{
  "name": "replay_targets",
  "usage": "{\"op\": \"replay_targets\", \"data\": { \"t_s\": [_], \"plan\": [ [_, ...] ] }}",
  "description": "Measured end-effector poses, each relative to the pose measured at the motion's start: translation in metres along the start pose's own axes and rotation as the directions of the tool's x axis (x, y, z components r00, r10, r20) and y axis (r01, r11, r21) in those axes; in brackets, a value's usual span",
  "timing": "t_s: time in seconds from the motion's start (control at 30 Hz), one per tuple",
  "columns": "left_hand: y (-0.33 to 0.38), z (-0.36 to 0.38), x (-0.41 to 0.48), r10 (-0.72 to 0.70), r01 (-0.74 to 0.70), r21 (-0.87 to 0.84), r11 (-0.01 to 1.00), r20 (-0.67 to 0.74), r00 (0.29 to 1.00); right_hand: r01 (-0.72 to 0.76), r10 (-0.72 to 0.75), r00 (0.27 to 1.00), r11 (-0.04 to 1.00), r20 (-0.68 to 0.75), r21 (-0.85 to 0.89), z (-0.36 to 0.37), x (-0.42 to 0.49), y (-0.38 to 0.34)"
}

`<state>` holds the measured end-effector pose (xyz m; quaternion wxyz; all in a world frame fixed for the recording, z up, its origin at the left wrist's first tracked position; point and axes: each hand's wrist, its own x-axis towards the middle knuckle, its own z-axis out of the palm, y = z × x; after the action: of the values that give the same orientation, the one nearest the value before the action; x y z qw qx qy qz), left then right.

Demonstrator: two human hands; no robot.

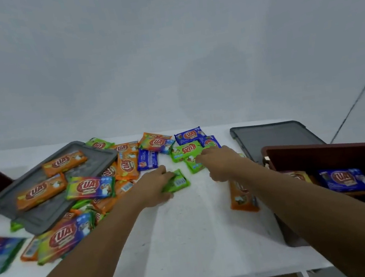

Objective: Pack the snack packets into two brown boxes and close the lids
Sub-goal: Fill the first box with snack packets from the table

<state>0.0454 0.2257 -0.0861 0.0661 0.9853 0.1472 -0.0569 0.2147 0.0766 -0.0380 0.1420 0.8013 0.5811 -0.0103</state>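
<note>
Head | left hand (154,187) pinches green packet (178,181) (barcode up) | right hand (219,163) grip unclear | orange packet (41,191): "KUAT"

L hand (154,187) grips green pkt (178,181) at fingertips; R hand (219,163) fingers touch 2nd green pkt (192,166); brown box (321,153) well right of them.

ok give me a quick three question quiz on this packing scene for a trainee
1. True or false: the left hand grips a green packet.
2. How many orange packets lie on top of the grey lid on the left?
3. Where is the dark lid on the right? A) shut on the brown box B) lying behind the brown box C) on the floor
Key: 1 true; 2 two; 3 B.
</note>
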Motion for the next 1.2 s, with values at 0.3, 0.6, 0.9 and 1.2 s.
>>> {"op": "replay_targets", "data": {
  "t_s": [0.3, 0.6, 0.9, 1.2],
  "plan": [
    [-0.036, -0.017, -0.002, -0.188, 0.152, -0.540, 0.828, -0.012, 0.982, -0.202, 0.202, 0.979, 0.979, 0.007, -0.017, 0.031, 0.033, -0.025],
    [-0.045, -0.016, -0.004, -0.179, 0.178, -0.637, 0.750, 0.063, 0.982, -0.184, 0.163, 0.979, 0.963, 0.119, 0.195, 0.014, 0.033, -0.007],
    [-0.014, -0.046, 0.006, -0.134, 0.131, -0.629, 0.766, 0.043, 0.990, -0.077, -0.002, 0.984, 0.897, 0.177, 0.436, -0.068, -0.013, 0.037],
    [0.094, -0.081, 0.032, -0.066, 0.067, -0.603, 0.795, 0.024, 0.998, -0.215, 0.186, 0.977, 0.820, 0.108, 0.530, -0.066, -0.137, 0.137]
  ]
}}
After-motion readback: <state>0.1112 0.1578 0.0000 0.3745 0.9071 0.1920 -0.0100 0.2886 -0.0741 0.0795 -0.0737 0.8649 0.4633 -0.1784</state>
